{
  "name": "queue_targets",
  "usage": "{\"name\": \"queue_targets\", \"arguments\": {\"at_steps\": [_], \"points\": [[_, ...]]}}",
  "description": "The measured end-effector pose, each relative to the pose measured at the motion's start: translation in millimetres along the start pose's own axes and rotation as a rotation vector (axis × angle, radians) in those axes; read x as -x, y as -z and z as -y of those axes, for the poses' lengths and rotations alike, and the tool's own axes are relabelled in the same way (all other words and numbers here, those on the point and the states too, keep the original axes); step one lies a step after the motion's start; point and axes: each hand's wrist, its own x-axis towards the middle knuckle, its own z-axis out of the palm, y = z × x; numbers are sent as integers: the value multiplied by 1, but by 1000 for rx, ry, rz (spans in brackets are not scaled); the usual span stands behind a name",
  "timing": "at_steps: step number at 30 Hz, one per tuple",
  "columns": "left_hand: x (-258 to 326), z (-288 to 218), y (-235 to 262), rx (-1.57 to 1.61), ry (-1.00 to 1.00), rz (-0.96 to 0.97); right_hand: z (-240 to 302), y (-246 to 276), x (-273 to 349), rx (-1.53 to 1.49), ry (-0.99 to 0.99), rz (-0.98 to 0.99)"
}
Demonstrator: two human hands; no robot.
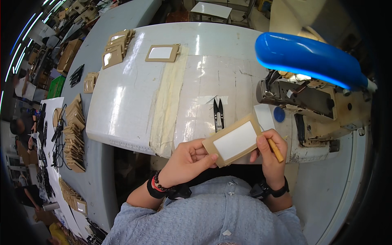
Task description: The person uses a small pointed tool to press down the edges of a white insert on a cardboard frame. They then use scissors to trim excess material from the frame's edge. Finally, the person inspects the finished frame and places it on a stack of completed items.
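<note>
One tan windowed holder point(233, 141) sits between left hand point(185, 160) and right hand point(270, 152), both pinching it. The right also clasps one wooden handle point(275, 150).

Left hand point(185, 162), right hand point(271, 160) near each other, both pinching

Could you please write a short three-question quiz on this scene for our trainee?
1. Which grip holds the slim, round, yellow-brown handle?
2. True or false: the left grip touches the tan, rectangular, white-panelled frame.
3. Which lies nearer that frame: the black, pointed thread snips or the lone, flat tan frame on the pale, glossy table?

Key: 1. The right grip. 2. True. 3. The snips.
</note>
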Motion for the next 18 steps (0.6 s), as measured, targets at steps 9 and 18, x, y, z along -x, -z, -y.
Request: {"name": "queue_targets", "arguments": {"at_steps": [9, 18], "points": [[0, 0, 13, -71, -254, -245, -1, -3, 5, 41, -152, 182], [7, -8, 17, -199, -280, -206, 1, -6, 2, 110, 51, 104]]}}
